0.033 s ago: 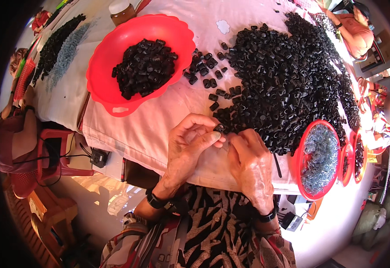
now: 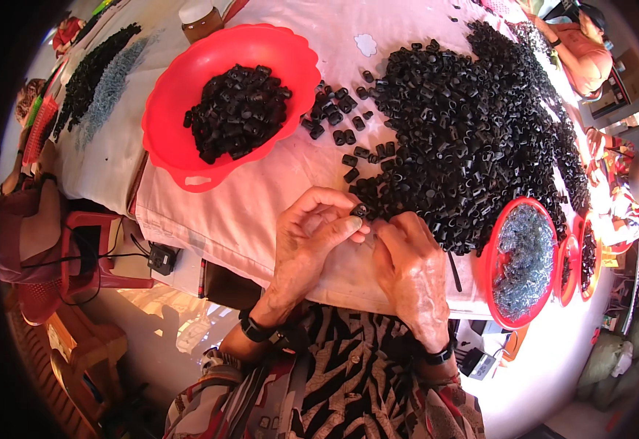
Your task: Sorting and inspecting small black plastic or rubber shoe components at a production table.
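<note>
My left hand (image 2: 312, 230) pinches a small black plastic part (image 2: 360, 210) between thumb and forefinger, at the near edge of the table. Close beside it, my right hand (image 2: 411, 252) has its fingers bent together; whatever is between the tips is hidden. Just beyond both hands spreads a large heap of similar black plastic parts (image 2: 466, 132), short and barrel-like. More of them fill the middle of a red scalloped bowl (image 2: 166, 95) at the far left, and several lie loose between bowl and heap. A thin black stick (image 2: 455, 271) lies to the right of my right hand.
At the right edge of the heap, a red oval tray (image 2: 489, 274) holds fine bluish, silvery pieces. Smaller red trays (image 2: 566, 282) stand beyond it. A brown jar with a white lid (image 2: 199, 22) is behind the bowl. Other people sit around the table, left and right.
</note>
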{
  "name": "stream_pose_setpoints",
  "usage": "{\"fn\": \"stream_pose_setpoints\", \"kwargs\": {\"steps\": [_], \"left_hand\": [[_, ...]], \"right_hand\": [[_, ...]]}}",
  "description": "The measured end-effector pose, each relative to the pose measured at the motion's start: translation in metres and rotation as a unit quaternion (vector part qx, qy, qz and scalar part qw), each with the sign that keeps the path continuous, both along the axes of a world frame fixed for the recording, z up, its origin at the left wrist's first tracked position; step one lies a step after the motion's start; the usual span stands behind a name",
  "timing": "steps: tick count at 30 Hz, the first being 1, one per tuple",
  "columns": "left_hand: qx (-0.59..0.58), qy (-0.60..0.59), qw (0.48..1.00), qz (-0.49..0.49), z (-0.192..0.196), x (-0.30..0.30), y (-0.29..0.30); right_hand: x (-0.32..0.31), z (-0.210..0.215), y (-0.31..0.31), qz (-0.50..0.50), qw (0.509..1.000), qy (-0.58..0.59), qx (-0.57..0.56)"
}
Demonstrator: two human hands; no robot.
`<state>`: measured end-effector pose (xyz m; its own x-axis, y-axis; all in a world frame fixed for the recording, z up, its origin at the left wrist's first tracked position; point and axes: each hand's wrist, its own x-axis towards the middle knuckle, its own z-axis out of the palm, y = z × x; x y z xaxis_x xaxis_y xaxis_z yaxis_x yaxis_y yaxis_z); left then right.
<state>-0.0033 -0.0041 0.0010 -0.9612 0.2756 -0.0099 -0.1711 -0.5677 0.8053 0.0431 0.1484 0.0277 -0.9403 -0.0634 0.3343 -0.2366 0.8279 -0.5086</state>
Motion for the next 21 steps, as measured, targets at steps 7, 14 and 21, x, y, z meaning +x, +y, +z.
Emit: {"fn": "stream_pose_setpoints", "kwargs": {"steps": [7,14,21], "left_hand": [[-0.019,0.002,1.000,-0.012,-0.004,-0.001,-0.001],[-0.018,-0.002,1.000,-0.024,-0.005,0.000,-0.002],[-0.020,0.004,0.999,-0.029,-0.007,0.000,-0.002]], "right_hand": [[0.003,-0.003,0.006,0.003,1.000,0.020,-0.011],[0.014,-0.006,0.010,-0.034,0.996,0.006,-0.080],[0.022,-0.015,0.016,-0.007,0.995,0.095,-0.026]]}}
